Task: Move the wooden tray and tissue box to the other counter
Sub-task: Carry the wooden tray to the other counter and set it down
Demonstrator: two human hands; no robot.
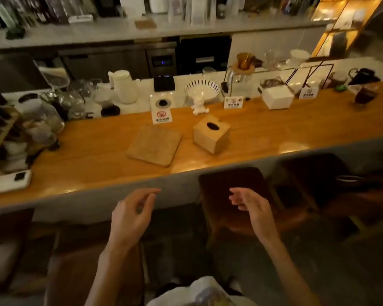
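Note:
A square wooden tray (154, 145) lies flat on the orange wooden counter (97, 155), near its middle. Just to its right stands a cube-shaped wooden tissue box (211, 133) with a dark oval slot on top; the two do not touch. My left hand (133, 214) and my right hand (251, 206) hover below the counter's front edge, over the stools, both with fingers apart and nothing in them. Neither hand touches the tray or the box.
Small white signs (161, 115), a white figurine (199, 104), a white box (277, 98) and a dark drink (364, 94) line the counter's far side. A phone (9, 181) lies at the left. Dark stools (234, 191) stand below. A lower work counter and a far shelf (186, 29) lie behind.

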